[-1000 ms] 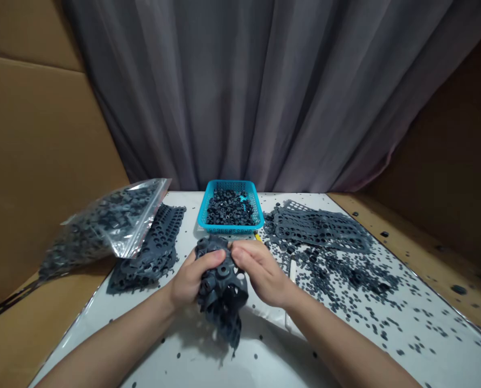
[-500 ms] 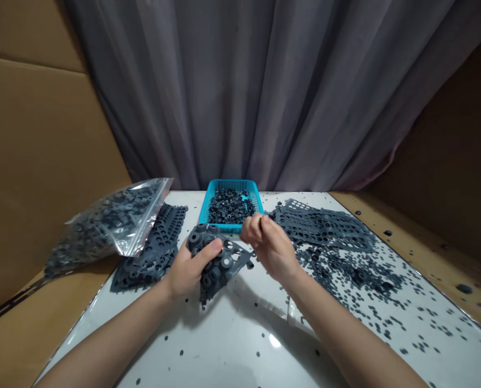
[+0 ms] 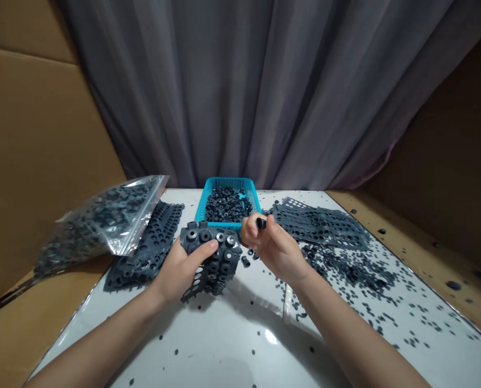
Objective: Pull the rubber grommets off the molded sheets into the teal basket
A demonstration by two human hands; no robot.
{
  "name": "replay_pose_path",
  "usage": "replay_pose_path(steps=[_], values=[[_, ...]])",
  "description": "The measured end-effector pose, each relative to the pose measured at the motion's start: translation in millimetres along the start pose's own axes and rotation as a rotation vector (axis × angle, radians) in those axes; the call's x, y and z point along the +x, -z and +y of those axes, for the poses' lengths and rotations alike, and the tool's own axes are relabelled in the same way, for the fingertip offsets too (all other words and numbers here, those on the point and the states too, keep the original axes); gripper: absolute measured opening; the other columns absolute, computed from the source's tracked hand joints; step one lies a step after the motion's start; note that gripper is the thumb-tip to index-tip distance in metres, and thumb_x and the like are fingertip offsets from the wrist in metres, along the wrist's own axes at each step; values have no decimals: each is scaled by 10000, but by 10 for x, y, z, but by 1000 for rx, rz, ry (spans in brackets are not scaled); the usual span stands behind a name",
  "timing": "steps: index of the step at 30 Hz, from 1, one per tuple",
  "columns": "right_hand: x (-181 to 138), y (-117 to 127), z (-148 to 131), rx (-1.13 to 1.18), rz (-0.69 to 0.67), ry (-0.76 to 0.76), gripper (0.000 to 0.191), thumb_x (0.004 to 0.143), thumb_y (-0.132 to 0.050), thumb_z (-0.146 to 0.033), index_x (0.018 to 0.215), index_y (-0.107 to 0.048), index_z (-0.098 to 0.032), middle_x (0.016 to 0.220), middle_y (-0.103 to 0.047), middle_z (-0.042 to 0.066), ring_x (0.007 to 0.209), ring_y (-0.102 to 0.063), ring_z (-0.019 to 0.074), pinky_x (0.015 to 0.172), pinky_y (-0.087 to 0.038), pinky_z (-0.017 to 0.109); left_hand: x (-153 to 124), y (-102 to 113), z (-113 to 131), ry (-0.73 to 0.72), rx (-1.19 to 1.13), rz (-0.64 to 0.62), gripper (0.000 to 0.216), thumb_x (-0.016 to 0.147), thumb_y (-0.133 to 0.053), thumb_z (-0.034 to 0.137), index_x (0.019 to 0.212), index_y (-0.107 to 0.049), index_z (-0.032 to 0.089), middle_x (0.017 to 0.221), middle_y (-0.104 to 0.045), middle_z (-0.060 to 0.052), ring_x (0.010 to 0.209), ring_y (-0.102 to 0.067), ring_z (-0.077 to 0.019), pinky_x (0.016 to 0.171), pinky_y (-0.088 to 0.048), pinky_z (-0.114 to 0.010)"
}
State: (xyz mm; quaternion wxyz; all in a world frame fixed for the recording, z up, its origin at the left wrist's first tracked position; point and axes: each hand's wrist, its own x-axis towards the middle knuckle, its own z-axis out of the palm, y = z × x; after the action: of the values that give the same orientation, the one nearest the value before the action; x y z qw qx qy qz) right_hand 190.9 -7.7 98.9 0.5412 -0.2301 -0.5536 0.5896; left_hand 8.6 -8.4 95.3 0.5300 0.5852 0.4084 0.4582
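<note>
My left hand (image 3: 181,267) is closed around a dark grey rubber sheet (image 3: 214,258) studded with round, hollow bushings, its thumb pressed on top. Along the sheet's lower left edge, bare holes show. Just right of it, my right hand (image 3: 276,245) pinches a small black rubber bushing (image 3: 260,223) between thumb and fingers, apart from the sheet. Behind both hands stands a blue plastic basket (image 3: 200,202) holding many loose bushings (image 3: 228,205). A loose bushing (image 3: 245,261) lies on the table between the hands.
At left, a clear zip bag (image 3: 103,215) full of bushings leans beside stacked rubber sheets (image 3: 159,237). Punched sheets (image 3: 321,223) lie at right, with small black scraps (image 3: 353,272) scattered over the white table (image 3: 208,350). Cardboard walls (image 3: 34,124) and a grey curtain (image 3: 208,91) surround it.
The rubber sheet in my left hand has turned, so its bushing-covered face now shows more. My right hand has rolled open slightly, exposing the bushing in its fingers. The view has shifted a little.
</note>
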Motion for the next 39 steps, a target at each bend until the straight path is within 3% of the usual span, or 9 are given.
replay_pose_path(steps=[12,17,20,23,27,30,34,39], values=[[6,-15,30,202,-49,-182,425,828,-454,-611,654,-426,-224,600,-280,-38,513,-246,117,530,-300,272,13,7,1,44,20,22,238,756,-652,381,850,-691,166,878,-728,-51,874,-646,-230,788,-501,-307],[18,28,55,244,66,-274,165,776,-518,-372,779,-545,-209,648,-419,-11,543,-360,121,550,-339,271,21,3,17,51,17,27,248,754,-658,390,869,-691,173,886,-733,-47,878,-654,-235,796,-503,-315],[22,72,79,186,159,-289,121,688,-475,-196,793,-535,-192,676,-442,-6,549,-389,114,552,-329,268,22,-9,38,51,48,32,238,755,-652,379,868,-695,173,872,-732,-44,865,-654,-229,784,-509,-311],[-7,73,68,-118,195,-222,51,677,-420,-152,678,-449,-194,592,-342,-35,521,-328,109,532,-273,260,13,-16,50,67,109,17,215,766,-630,362,823,-690,164,840,-726,-44,836,-653,-224,754,-518,-306],[-85,7,-19,-878,38,24,78,767,-527,-238,760,-464,-194,693,-467,-7,634,-400,137,595,-299,279,-10,-16,52,61,217,-11,207,777,-621,344,841,-670,154,850,-717,-43,837,-646,-218,752,-519,-308],[-115,-17,-63,-1168,-171,84,152,837,-549,-318,827,-475,-186,796,-536,22,712,-452,156,642,-330,288,-20,-12,36,42,255,-78,225,789,-622,365,863,-658,156,866,-715,-43,847,-644,-214,759,-518,-304],[-97,15,-37,-1177,-326,58,217,910,-463,-281,724,-400,-188,721,-474,-2,654,-414,131,598,-314,264,-8,0,-8,-42,289,-205,306,762,-679,368,1004,-647,185,1000,-706,-36,959,-626,-210,851,-492,-292],[-61,76,-18,-859,-412,1,344,935,-449,-291,630,-322,-195,599,-318,-55,569,-317,93,532,-272,234,55,48,-45,-29,232,-336,251,810,-629,372,970,-659,181,1001,-703,-41,962,-623,-212,837,-493,-289]])
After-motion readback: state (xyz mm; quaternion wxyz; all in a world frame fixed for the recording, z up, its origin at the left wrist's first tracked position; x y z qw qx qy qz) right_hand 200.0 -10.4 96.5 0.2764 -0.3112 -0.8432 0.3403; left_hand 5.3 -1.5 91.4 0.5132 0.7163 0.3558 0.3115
